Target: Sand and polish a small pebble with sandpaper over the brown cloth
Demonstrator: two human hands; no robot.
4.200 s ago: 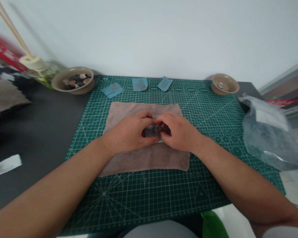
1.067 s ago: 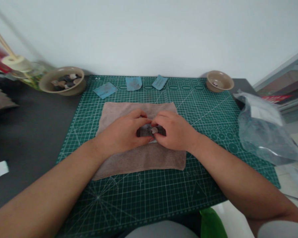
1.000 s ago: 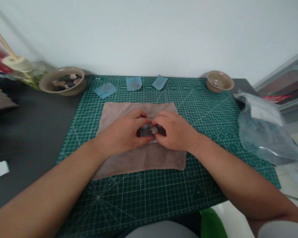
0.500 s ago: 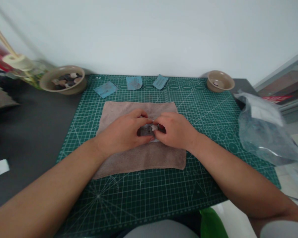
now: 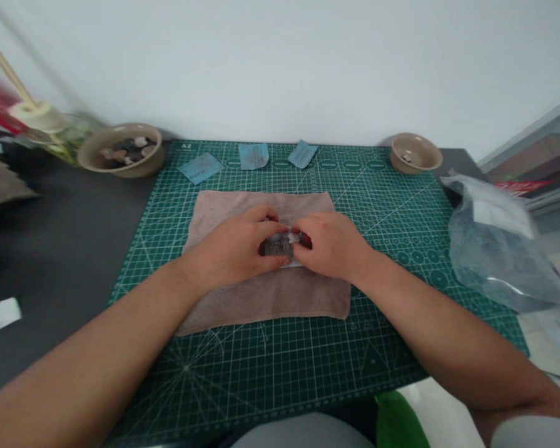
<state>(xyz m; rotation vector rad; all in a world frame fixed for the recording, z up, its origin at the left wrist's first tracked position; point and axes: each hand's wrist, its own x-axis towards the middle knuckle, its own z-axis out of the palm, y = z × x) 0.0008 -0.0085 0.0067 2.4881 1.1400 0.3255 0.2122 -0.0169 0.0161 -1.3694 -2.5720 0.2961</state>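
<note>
A brown cloth point(image 5: 266, 298) lies on the green cutting mat point(image 5: 392, 205), and on it rests a small dark grey sheet point(image 5: 276, 246) with a pale edge, partly covered by my hands. My left hand point(image 5: 236, 249) curves over the sheet from the left. Its fingers are at the far edge and its thumb at the near edge, holding it down. Pinched between the thumb and fingers of my right hand point(image 5: 329, 242) is a small whitish stone point(image 5: 294, 238), held at the sheet's right part. My fingertips nearly meet there.
Several blue printed paper pieces point(image 5: 253, 156) lie along the mat's back. A bowl of dark and pale stones point(image 5: 89, 152) stands back left, near a reed diffuser point(image 5: 35, 115). Back right is a smaller bowl point(image 5: 429, 155) holding a small pale piece. A clear plastic bag point(image 5: 494, 261) lies at right.
My right fingers and the small stone have shifted slightly right across the sheet. My left hand stays in place. The whole view has drifted a little.
</note>
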